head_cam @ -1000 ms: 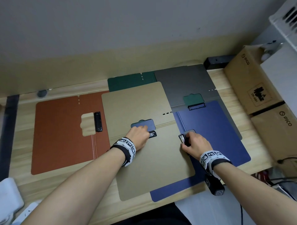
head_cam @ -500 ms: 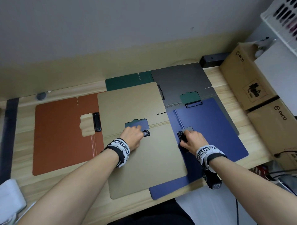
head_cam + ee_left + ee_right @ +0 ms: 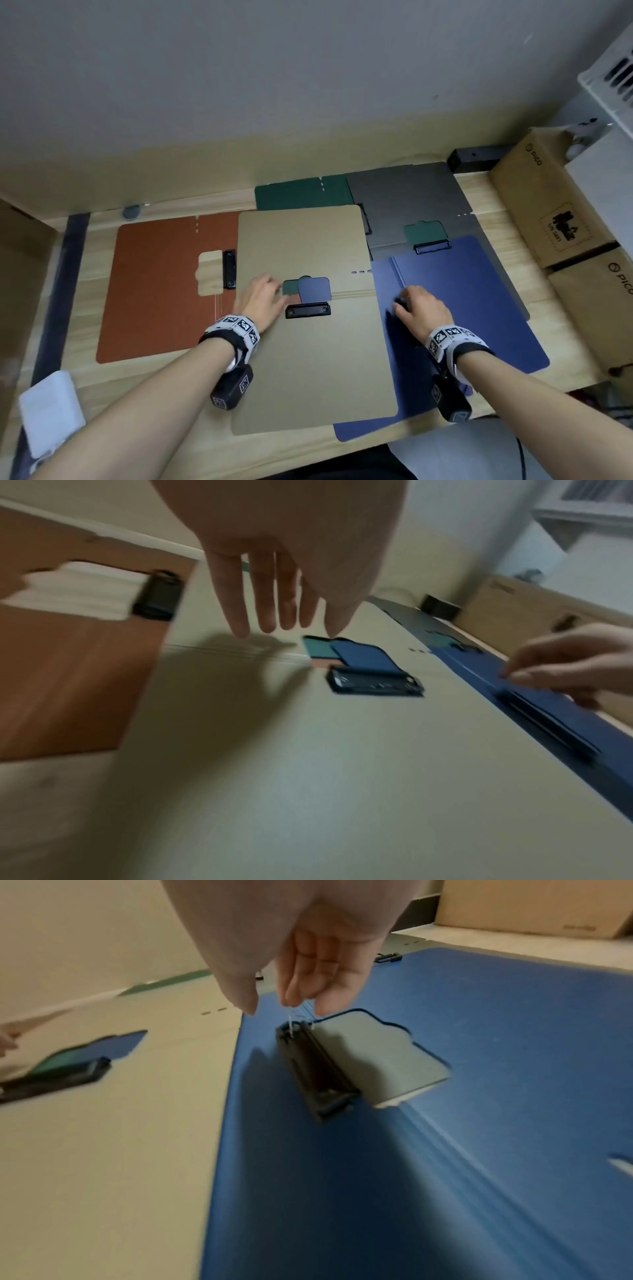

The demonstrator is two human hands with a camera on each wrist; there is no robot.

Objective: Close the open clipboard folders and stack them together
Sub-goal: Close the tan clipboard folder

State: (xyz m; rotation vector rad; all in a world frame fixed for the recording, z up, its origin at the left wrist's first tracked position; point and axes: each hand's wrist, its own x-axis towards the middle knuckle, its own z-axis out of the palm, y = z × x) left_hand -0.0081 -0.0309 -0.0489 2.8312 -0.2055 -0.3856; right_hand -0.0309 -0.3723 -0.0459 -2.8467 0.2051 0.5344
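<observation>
A tan folder [image 3: 308,370] lies open and flat in the middle of the wooden table [image 3: 144,394]. Its black clip [image 3: 307,311] sits below a cut-out that shows blue and green. My left hand [image 3: 265,296] is just left of that clip, fingers straight over the tan cover [image 3: 308,777] and holding nothing. The blue folder [image 3: 479,301] lies to the right, partly under the tan one. My right hand [image 3: 411,306] hangs over the blue folder's black clip [image 3: 316,1069], fingers loosely curled with their tips at the clip's far end. Orange [image 3: 154,291], green [image 3: 301,193] and grey [image 3: 411,195] folders also lie open.
Two cardboard boxes [image 3: 548,212] stand along the table's right side. A black block [image 3: 476,159] sits at the back right corner against the wall. A white object [image 3: 51,411] lies at the front left. The tan and blue folders reach the table's front edge.
My left hand has slid left off the tan folder's clip, which now shows in full. My right hand stays at the blue folder's clip, with a looser hold.
</observation>
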